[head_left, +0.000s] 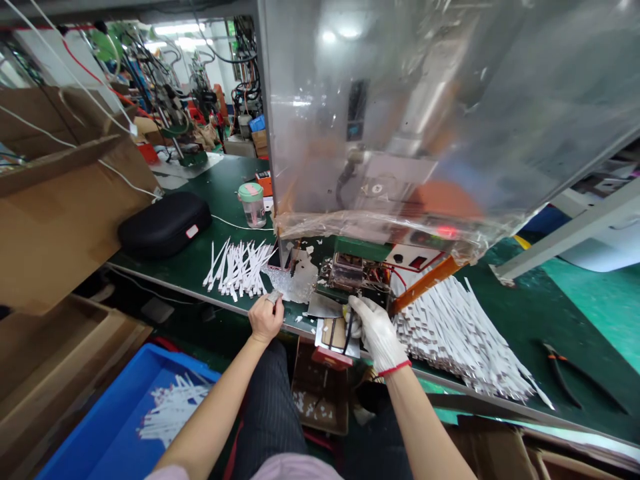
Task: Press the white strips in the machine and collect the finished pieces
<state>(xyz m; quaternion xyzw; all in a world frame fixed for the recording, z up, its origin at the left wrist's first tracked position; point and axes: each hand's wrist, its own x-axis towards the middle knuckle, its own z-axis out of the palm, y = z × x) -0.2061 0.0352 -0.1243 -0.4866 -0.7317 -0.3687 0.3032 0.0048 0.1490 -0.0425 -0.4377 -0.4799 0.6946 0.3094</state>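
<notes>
My left hand (267, 319) is bare and closed at the table's front edge, beside a thin grey sheet (300, 277). A greyish-white bit shows at its fingertips; whether it is held or wrapped round a finger I cannot tell. My right hand (375, 333), in a white glove with a red cuff, is closed on a scraper with a wide metal blade (324, 306) pointing left. Below the blade sits a small plate with a brown pad (336, 332) and dark bands. Just behind is the machine's metal fixture (347, 272), partly covered by the hanging clear sheet.
White cable pieces lie in a small pile (243, 267) on the left and a large heap (455, 327) on the right. Pliers (565, 373), a black case (165, 223) and a lidded cup (253, 205) rest on the green table. A blue bin (113, 427) stands lower left.
</notes>
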